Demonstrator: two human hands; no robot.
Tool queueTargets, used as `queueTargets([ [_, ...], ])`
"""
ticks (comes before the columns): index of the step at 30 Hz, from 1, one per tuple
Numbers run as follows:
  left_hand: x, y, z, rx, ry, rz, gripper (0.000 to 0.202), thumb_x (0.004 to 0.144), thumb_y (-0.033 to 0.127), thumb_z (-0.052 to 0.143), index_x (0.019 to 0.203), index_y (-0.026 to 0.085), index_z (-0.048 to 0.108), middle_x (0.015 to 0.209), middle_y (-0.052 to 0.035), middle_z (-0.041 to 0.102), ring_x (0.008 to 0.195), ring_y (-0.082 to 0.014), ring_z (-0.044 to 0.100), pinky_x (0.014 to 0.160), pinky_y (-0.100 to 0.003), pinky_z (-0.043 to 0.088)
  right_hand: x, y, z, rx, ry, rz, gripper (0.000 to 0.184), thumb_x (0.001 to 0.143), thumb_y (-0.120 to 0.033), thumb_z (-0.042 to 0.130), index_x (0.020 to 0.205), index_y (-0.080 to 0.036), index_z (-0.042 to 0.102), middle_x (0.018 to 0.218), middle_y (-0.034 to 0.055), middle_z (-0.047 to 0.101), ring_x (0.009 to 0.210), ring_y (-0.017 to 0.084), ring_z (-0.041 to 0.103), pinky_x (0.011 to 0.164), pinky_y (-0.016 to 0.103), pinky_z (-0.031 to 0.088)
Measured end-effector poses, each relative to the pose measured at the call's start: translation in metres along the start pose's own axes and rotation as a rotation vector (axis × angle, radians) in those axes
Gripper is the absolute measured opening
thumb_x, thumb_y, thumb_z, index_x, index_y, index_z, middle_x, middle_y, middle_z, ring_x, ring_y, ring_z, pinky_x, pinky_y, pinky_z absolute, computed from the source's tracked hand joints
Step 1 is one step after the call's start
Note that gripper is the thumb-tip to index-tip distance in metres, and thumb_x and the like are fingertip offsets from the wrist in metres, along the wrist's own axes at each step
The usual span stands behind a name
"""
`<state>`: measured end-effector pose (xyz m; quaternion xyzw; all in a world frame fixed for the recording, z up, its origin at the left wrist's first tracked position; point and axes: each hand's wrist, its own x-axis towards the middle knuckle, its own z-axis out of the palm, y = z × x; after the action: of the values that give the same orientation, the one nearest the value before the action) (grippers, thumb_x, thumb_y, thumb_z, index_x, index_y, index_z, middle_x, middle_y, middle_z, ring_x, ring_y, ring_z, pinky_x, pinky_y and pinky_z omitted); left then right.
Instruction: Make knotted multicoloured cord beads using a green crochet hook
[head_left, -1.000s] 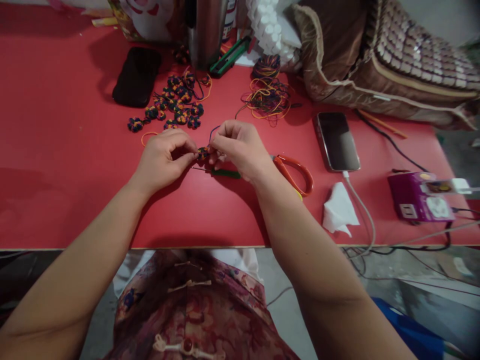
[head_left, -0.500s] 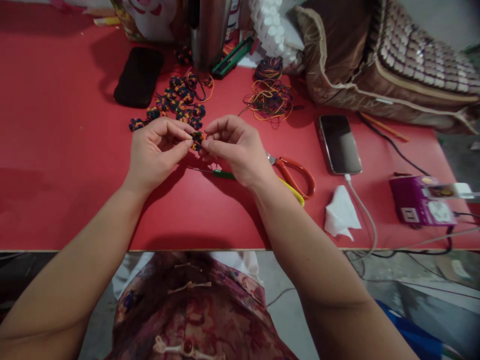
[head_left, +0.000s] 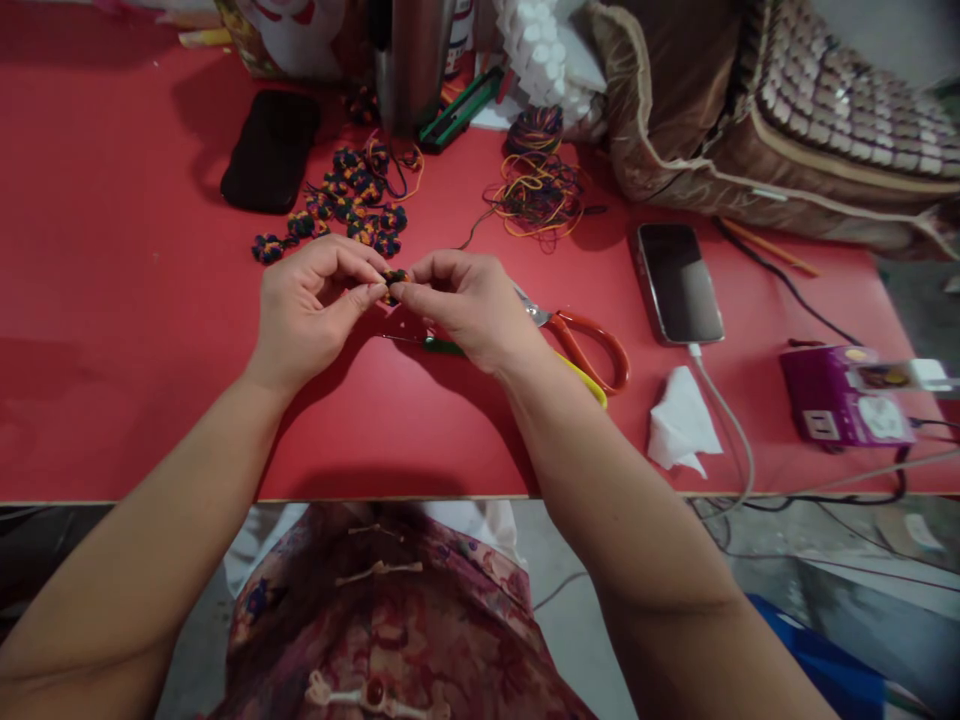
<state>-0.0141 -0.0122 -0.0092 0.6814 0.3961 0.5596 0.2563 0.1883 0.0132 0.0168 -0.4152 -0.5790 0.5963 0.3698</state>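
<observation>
My left hand [head_left: 315,305] and my right hand [head_left: 465,305] meet over the red table [head_left: 112,330], both pinched on one small crocheted flower [head_left: 393,277] of dark blue, orange and green yarn. Only a bit of the flower shows between the fingertips. Under my right hand lies a green-handled crochet hook [head_left: 431,344]. Several finished crocheted flowers [head_left: 345,205] sit in a pile just beyond my hands. A tangle of multicoloured yarn [head_left: 536,190] lies further back to the right.
Orange-handled scissors [head_left: 589,345] lie right of my right hand. A phone [head_left: 679,280] on a cable, a crumpled tissue [head_left: 679,420] and a purple box [head_left: 844,400] sit at the right. At the back are a black case [head_left: 270,150], a steel flask [head_left: 412,60] and a brown cushion [head_left: 750,110].
Both hands have lifted slightly away from me with the flower, toward the pile. The loose blue yarn tail seen a second ago no longer shows above the fingers.
</observation>
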Motion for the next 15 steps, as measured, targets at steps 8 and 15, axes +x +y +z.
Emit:
queueTargets([
  [8, -0.0035, -0.0013, -0.0019, -0.100, -0.067, -0.252, 0.026, 0.099, 0.049, 0.089, 0.092, 0.027, 0.077, 0.083, -0.0001, 0.072, 0.069, -0.0165, 0.068, 0.064, -0.034, 0.056, 0.0013, -0.0014, 0.0032, 0.006, 0.046, 0.041, 0.027, 0.095, -0.010, 0.080, 0.073, -0.019, 0.067, 0.059, -0.0064, 0.062, 0.054, 0.008, 0.054, 0.053, 0.022, 0.040],
  [15, 0.0056, 0.0007, -0.0095, -0.056, -0.025, -0.063, 0.026, 0.097, 0.043, 0.092, 0.081, 0.027, 0.081, 0.092, -0.0024, 0.075, 0.092, -0.0206, 0.067, 0.088, -0.038, 0.056, 0.0012, -0.0037, -0.0002, 0.030, -0.023, 0.033, 0.021, 0.087, -0.001, 0.077, 0.077, -0.018, 0.071, 0.060, -0.0076, 0.062, 0.055, 0.008, 0.052, 0.053, 0.022, 0.036],
])
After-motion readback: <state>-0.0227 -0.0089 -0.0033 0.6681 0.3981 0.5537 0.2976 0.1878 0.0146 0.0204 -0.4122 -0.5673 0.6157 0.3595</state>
